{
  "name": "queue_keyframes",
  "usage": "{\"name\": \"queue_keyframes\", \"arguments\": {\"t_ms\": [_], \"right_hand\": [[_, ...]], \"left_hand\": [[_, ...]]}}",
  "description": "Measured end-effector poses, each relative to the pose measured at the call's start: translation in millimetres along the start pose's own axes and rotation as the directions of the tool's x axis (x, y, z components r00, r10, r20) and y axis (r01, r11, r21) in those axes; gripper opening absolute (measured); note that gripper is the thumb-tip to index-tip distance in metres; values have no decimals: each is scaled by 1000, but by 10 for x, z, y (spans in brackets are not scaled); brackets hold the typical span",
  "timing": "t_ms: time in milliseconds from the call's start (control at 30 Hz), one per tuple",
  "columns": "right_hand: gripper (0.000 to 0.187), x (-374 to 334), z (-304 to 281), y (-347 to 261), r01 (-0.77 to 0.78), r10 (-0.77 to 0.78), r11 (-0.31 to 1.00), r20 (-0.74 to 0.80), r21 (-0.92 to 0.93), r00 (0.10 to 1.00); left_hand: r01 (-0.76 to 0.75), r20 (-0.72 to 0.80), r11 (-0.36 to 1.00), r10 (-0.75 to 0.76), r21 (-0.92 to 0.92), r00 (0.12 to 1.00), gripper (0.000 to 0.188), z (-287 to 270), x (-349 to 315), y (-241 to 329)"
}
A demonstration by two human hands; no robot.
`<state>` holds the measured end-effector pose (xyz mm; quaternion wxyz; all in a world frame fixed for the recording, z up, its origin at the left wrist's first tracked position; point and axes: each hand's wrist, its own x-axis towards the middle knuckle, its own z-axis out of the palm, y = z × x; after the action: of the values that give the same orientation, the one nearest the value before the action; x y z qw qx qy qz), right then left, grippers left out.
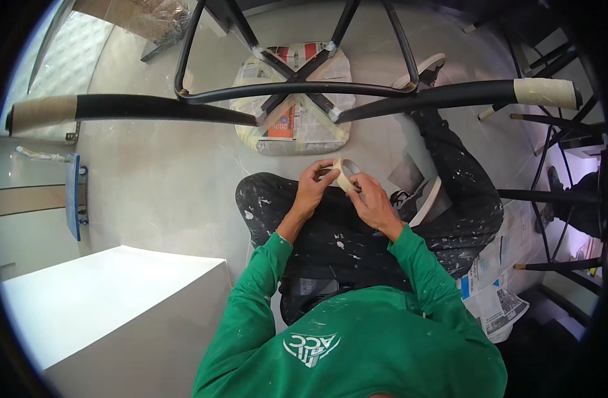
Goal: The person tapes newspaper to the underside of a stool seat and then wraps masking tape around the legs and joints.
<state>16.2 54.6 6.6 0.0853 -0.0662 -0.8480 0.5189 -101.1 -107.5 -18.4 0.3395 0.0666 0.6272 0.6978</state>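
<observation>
A roll of cream masking tape (344, 176) is held between my two hands above my lap. My left hand (312, 188) pinches its left side, and my right hand (373, 200) grips its right side. Just beyond my hands is an upturned stool or chair with black metal legs (426, 101). Newspaper (304, 124) fixed with tape covers its seat on the floor. Cream tape wraps the ends of two legs, such as the tape wrapping (544, 92) at the right.
A white box-like block (118, 292) stands at my left. Beyond it is a blue wheeled platform (73, 196). More black-legged furniture (562, 196) crowds the right side, above spread newspaper sheets (499, 308). Plastic-wrapped things (154, 20) lie at the far left. My crossed legs (463, 186) rest on the tiled floor.
</observation>
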Motion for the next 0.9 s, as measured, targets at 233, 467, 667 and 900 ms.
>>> {"name": "queue_keyframes", "arguments": {"t_ms": [233, 467, 667, 900], "right_hand": [[65, -42, 81, -163, -87, 89, 995, 50, -40, 995], [44, 138, 228, -207, -285, 287, 956, 17, -65, 958], [17, 223, 304, 41, -326, 322, 944, -77, -46, 944], [12, 237, 413, -8, -166, 124, 964, -199, -208, 972]], "left_hand": [[-195, -265, 870, 340, 453, 902, 20, -67, -67, -284], [-277, -315, 939, 331, 204, 890, 16, 268, -143, -287], [-206, -350, 964, 252, 166, 902, 20, 424, -155, -217], [-201, -480, 978, 201, 50, 854, 22, 340, 41, -420]]}}
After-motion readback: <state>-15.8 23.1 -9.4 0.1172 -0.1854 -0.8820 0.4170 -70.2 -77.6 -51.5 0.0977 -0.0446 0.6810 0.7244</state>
